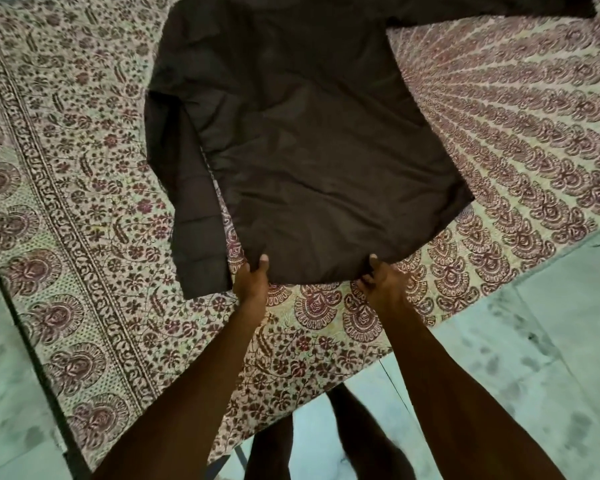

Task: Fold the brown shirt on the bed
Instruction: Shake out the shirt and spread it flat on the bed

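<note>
The brown shirt (291, 140) lies spread on the bed, its hem toward me. One long sleeve (191, 209) runs down its left side; the other stretches off to the top right. My left hand (252, 280) pinches the hem with the thumb on top of the cloth. My right hand (383, 280) grips the same hem a little further right, fingers curled under the edge. The hem bunches between the two hands.
The bed carries a cream sheet with maroon floral print (84, 188). Its near corner points at me. Pale green tiled floor (534, 341) shows to the right and at the far left. My legs (347, 434) stand at the bed's corner.
</note>
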Demonstrator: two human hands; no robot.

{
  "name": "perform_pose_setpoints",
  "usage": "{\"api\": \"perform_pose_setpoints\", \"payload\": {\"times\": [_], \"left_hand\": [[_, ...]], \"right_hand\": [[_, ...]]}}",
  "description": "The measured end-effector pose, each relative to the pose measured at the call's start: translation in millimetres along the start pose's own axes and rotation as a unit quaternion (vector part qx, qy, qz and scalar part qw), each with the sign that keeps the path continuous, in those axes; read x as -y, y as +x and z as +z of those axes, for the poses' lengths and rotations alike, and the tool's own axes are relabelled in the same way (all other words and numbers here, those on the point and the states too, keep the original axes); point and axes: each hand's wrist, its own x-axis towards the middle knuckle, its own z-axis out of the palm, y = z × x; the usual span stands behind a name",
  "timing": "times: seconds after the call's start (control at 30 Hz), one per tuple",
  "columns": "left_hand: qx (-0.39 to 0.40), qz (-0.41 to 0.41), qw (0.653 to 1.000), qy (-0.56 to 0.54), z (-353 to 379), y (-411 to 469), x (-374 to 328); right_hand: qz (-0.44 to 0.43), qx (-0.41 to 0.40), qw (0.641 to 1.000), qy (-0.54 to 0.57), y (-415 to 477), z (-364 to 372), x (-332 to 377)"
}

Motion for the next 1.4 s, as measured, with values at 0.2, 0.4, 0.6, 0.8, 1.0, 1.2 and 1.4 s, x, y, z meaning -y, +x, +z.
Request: {"api": "perform_pose_setpoints", "payload": {"times": [0.2, 0.4, 0.6, 0.8, 1.0, 1.2, 1.4], "left_hand": [[0.027, -0.036, 0.999, 0.014, -23.6, -4.5, 27.3], [-0.013, 0.002, 0.987, 0.158, -29.8, -9.8, 18.9], [-0.074, 0.264, 0.871, 0.408, -34.2, -34.6, -2.8], [-0.010, 0.195, 0.837, 0.511, -30.6, -32.8, -17.2], [-0.070, 0.245, 0.862, 0.438, -46.2, -1.6, -76.0], [-0.184, 0.210, 0.910, 0.307, -90.0, 75.6, -150.0], [-0.106, 0.042, 0.987, 0.112, -125.6, 175.1, -173.3]], "right_hand": [[-0.073, -0.063, 0.980, -0.171, 24.0, -10.5, -28.3], [-0.241, -0.203, 0.887, -0.338, -16.9, 1.7, -19.9], [-0.294, 0.005, 0.715, -0.634, -15.4, 7.8, -25.7], [-0.239, 0.009, 0.610, -0.756, -26.2, 22.8, -16.7], [-0.251, 0.138, 0.638, -0.714, -38.0, 91.9, 15.7], [-0.298, 0.188, 0.632, -0.691, -42.4, 216.7, 28.6], [-0.332, 0.201, 0.635, -0.668, -35.2, 319.1, 32.4]]}}
